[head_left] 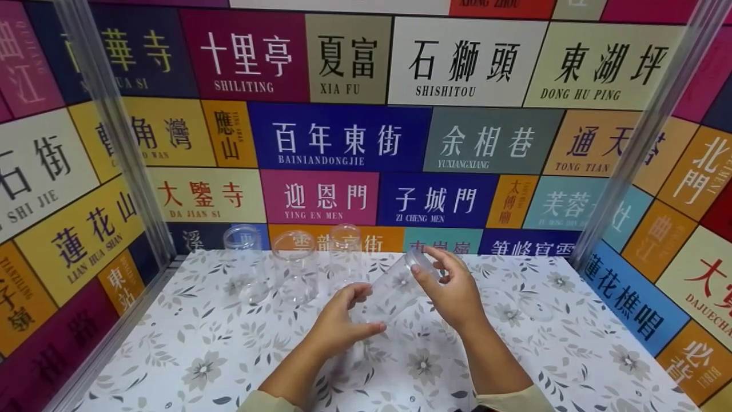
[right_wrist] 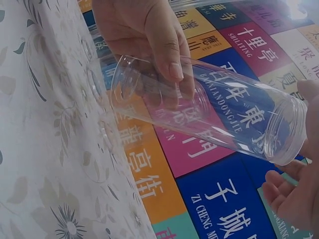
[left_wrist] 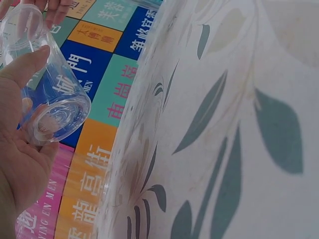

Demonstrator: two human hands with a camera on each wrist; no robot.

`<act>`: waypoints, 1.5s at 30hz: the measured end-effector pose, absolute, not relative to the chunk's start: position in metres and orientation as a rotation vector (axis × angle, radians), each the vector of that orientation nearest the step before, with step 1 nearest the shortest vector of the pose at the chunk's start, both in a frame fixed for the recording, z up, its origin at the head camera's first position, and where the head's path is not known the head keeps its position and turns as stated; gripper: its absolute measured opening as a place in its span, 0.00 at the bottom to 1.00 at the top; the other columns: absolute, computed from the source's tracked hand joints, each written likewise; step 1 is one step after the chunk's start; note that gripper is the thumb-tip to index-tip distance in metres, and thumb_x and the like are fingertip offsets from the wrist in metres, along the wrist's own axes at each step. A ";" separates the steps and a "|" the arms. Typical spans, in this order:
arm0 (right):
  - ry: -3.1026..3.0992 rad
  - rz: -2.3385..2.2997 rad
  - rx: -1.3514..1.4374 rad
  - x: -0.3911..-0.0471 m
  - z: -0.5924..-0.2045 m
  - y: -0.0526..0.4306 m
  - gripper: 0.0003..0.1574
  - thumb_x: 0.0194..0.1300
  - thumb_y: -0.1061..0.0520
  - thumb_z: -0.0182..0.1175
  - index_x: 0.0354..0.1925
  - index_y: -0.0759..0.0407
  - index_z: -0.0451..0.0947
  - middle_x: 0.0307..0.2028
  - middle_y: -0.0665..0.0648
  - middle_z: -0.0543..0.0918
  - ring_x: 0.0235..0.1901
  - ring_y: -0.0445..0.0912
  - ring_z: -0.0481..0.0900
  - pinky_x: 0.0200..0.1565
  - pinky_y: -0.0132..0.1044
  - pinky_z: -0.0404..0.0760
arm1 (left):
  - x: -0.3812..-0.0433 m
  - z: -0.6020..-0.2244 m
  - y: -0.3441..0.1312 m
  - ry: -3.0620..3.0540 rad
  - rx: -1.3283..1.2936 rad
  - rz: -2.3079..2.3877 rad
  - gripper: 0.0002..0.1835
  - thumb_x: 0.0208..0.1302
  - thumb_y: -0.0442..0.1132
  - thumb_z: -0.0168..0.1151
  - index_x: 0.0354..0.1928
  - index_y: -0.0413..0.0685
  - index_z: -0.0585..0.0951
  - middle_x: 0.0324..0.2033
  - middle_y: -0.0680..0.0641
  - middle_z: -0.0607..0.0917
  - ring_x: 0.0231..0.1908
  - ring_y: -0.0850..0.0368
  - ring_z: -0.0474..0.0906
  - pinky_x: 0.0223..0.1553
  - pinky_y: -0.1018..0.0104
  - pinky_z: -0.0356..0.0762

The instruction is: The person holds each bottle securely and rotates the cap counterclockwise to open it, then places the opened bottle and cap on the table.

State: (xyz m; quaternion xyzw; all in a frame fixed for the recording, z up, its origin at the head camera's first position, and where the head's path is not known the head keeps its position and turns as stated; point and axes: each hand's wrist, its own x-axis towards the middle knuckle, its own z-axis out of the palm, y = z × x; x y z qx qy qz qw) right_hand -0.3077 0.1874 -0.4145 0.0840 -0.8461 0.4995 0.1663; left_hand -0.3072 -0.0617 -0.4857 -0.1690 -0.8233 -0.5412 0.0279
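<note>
Both hands hold a tall clear jar (head_left: pixel 392 292) tilted above the table, its upper end leaning right. My left hand (head_left: pixel 342 323) grips the lower part, thumb on the near side and fingers on the far side. At the raised end, my right hand (head_left: pixel 454 286) holds the rim between thumb and fingers. The right wrist view shows ridged threads round the jar's mouth (right_wrist: pixel 285 130) beside the right hand (right_wrist: pixel 299 199), while the left hand (right_wrist: pixel 144 35) wraps the other end. From the left wrist, the jar's round base (left_wrist: pixel 62 119) is visible.
Three clear containers stand at the table's back left: a slim one (head_left: pixel 247 274), a wider one (head_left: pixel 295 274) and another slim one (head_left: pixel 345 260). A faint transparent disc (head_left: pixel 537 306) lies right of the hands. Sign-printed panels enclose the flower-patterned table (head_left: pixel 206 372).
</note>
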 end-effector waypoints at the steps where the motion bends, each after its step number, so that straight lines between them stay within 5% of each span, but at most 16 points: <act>1: -2.415 1.407 0.213 -0.307 -0.414 0.187 0.40 0.69 0.31 0.69 0.73 0.44 0.77 0.72 0.52 0.77 0.64 0.52 0.77 0.53 0.43 0.84 | -0.307 -0.485 -0.062 -2.545 -0.519 -1.669 0.46 0.54 0.56 0.85 0.73 0.54 0.74 0.68 0.49 0.82 0.72 0.47 0.76 0.79 0.44 0.70; 10: -2.415 1.399 0.184 -0.306 -0.413 0.185 0.36 0.69 0.34 0.70 0.68 0.49 0.82 0.60 0.56 0.83 0.39 0.51 0.78 0.35 0.33 0.85 | -0.305 -0.484 -0.062 -2.550 -0.517 -1.666 0.46 0.55 0.56 0.84 0.73 0.53 0.74 0.69 0.48 0.81 0.72 0.46 0.76 0.79 0.44 0.70; 16: -2.397 1.434 0.303 -0.306 -0.415 0.185 0.29 0.75 0.48 0.65 0.71 0.50 0.80 0.74 0.52 0.78 0.63 0.51 0.79 0.55 0.40 0.83 | -0.305 -0.484 -0.061 -2.564 -0.482 -1.676 0.46 0.54 0.57 0.85 0.73 0.54 0.74 0.69 0.49 0.81 0.72 0.46 0.76 0.78 0.44 0.70; 21: -2.386 1.495 0.335 -0.305 -0.414 0.185 0.29 0.76 0.55 0.60 0.72 0.50 0.79 0.77 0.51 0.74 0.61 0.53 0.78 0.44 0.36 0.84 | -0.306 -0.484 -0.061 -2.560 -0.486 -1.678 0.46 0.54 0.57 0.85 0.73 0.54 0.74 0.69 0.49 0.81 0.72 0.46 0.76 0.79 0.43 0.70; 29: -2.390 1.515 0.366 -0.304 -0.414 0.186 0.31 0.76 0.58 0.56 0.74 0.49 0.77 0.78 0.48 0.72 0.73 0.51 0.74 0.49 0.37 0.82 | -0.307 -0.485 -0.061 -2.549 -0.492 -1.678 0.45 0.54 0.56 0.85 0.72 0.53 0.75 0.68 0.48 0.82 0.72 0.45 0.76 0.78 0.43 0.70; 37: -2.358 1.421 0.397 -0.306 -0.416 0.187 0.33 0.77 0.46 0.62 0.75 0.50 0.75 0.78 0.52 0.71 0.78 0.52 0.67 0.71 0.56 0.75 | -0.307 -0.486 -0.062 -2.536 -0.519 -1.676 0.44 0.56 0.52 0.84 0.73 0.52 0.74 0.68 0.47 0.81 0.72 0.45 0.76 0.78 0.43 0.70; 42: -2.400 1.397 0.280 -0.308 -0.415 0.187 0.39 0.72 0.35 0.67 0.74 0.48 0.76 0.76 0.53 0.73 0.70 0.53 0.75 0.67 0.54 0.79 | -0.307 -0.485 -0.061 -2.534 -0.523 -1.668 0.44 0.56 0.52 0.85 0.73 0.52 0.74 0.68 0.47 0.82 0.71 0.46 0.76 0.78 0.45 0.71; 45: -2.449 1.374 0.214 -0.309 -0.415 0.186 0.42 0.69 0.30 0.68 0.73 0.47 0.77 0.71 0.53 0.76 0.61 0.52 0.77 0.56 0.46 0.84 | -0.307 -0.485 -0.061 -2.538 -0.513 -1.672 0.44 0.56 0.50 0.85 0.73 0.52 0.74 0.68 0.47 0.82 0.71 0.45 0.76 0.78 0.43 0.71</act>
